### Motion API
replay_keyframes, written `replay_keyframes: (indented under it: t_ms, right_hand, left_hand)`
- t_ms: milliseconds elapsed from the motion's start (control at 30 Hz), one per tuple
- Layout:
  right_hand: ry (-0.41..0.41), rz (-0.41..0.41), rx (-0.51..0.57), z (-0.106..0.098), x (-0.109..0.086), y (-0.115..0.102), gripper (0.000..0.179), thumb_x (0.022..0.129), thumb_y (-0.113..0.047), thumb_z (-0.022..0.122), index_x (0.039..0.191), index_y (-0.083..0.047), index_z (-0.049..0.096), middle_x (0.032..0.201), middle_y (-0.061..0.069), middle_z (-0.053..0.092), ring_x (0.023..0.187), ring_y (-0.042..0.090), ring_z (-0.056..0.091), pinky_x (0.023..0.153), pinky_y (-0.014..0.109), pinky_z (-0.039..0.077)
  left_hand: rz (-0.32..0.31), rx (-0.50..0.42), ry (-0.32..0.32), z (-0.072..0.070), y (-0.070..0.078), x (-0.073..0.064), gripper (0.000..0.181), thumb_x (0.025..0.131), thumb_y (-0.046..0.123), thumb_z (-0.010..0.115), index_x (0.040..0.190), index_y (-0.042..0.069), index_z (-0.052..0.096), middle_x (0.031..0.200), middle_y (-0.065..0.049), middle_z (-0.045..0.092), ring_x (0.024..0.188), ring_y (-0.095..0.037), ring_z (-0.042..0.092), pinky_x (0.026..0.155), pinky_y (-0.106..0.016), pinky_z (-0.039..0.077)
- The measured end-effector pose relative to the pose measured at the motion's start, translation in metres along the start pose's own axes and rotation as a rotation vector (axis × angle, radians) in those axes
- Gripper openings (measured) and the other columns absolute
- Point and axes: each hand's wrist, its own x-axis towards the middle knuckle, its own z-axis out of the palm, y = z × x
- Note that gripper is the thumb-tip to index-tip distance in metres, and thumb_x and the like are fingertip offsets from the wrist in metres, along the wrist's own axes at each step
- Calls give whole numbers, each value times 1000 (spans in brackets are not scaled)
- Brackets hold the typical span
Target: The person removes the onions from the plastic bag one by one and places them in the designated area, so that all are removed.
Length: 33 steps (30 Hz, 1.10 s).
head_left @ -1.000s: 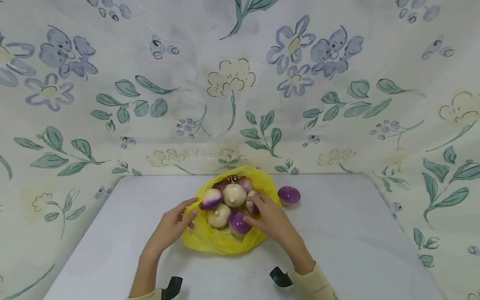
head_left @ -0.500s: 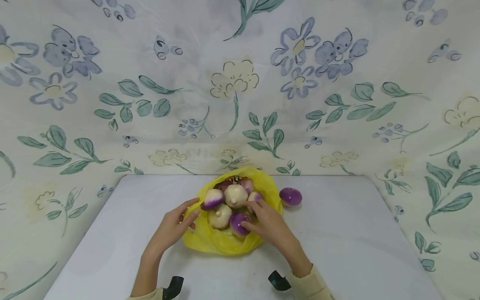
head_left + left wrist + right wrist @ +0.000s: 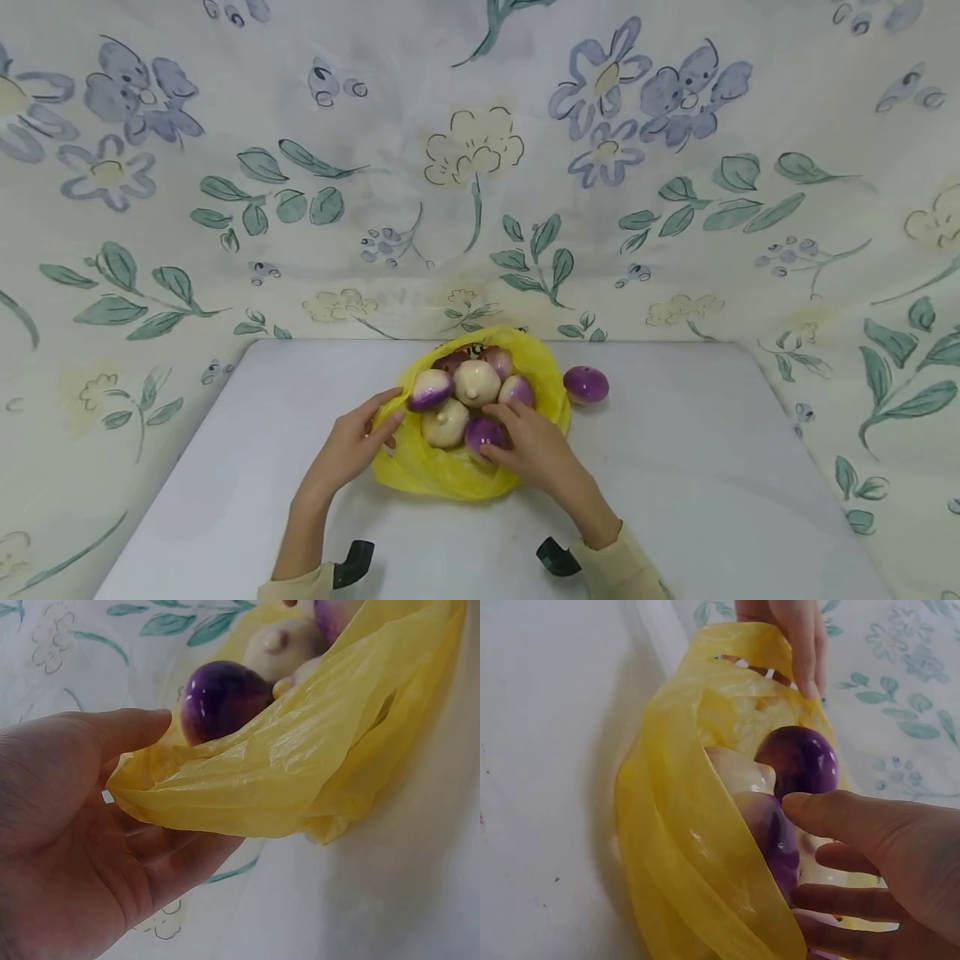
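A yellow plastic bag lies open-mouthed on the table, holding several glossy purple-and-white turnips. My left hand pinches the bag's left rim between thumb and fingers; the left wrist view shows the thumb inside the rim and the other fingers outside. Over the front right of the bag's mouth, my right hand curls round a purple turnip. In the right wrist view its thumb touches that turnip's top, and its fingers lie along the side, partly hidden.
One purple turnip sits outside the bag, just right of it. The white table ends at a flower-patterned cloth behind. Black curved pieces stick out at both cuffs.
My right fingers have shifted slightly left and closed in around the front purple turnip, uncovering more of the turnip behind. The left hand keeps its hold; the whole head view has shifted a little.
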Motion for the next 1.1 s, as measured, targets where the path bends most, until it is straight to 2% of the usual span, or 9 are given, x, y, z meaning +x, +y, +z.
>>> replay_keyframes:
  t_ms: [300,667,1100]
  right_hand:
    - [13,-11,-66,3,3,1,55,85,-44,74,132,-18,59,121,5,63,102,18,64,92,35,54]
    - [-27,4,-76,7,1,0,55,83,-42,77,130,-21,59,121,5,64,100,19,66,89,39,56]
    - [-12,3,-61,13,0,-3,59,80,-33,81,132,-20,57,124,5,64,103,20,65,91,42,55]
  left_hand:
    - [15,-6,-7,0,2,4,45,101,31,55,142,15,50,82,-4,67,72,-16,61,69,-23,48]
    - [-33,-18,-16,0,1,1,45,101,34,55,143,18,49,76,-4,66,71,-16,58,65,-24,43]
    - [-27,-10,-9,1,3,0,45,100,32,56,143,17,50,76,-4,66,70,-16,58,65,-23,44]
